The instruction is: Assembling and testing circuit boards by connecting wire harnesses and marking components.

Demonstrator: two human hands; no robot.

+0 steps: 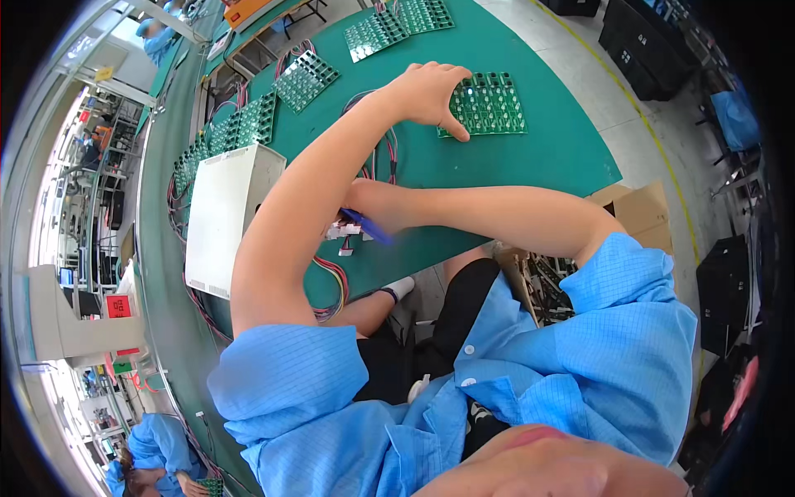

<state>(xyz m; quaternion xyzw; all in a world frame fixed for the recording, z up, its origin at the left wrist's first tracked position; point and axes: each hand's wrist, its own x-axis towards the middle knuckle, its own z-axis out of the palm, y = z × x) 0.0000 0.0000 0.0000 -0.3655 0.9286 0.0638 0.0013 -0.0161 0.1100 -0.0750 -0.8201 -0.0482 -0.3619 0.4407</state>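
My left arm reaches far across the green table. At its end my left hand (432, 98) is closed on the left side of a green circuit board panel (494, 108), thumb at the near edge and fingers at the far edge. The panel lies on the tabletop and carries rows of small dark and pale parts. My right forearm crosses leftward below. My right hand (379, 205) is closed around a blue handle-like thing (367, 225), its kind blurred. White wire connectors (342, 232) sit beside this hand. My left forearm hides most of the right fingers.
More board panels (306, 80) with bundled wires lie along the far left and at the back (377, 35). A white metal box (228, 219) stands left of my forearm. Coloured wires (333, 286) hang at the near edge. A cardboard box (633, 211) stands below, right. Other people work at left.
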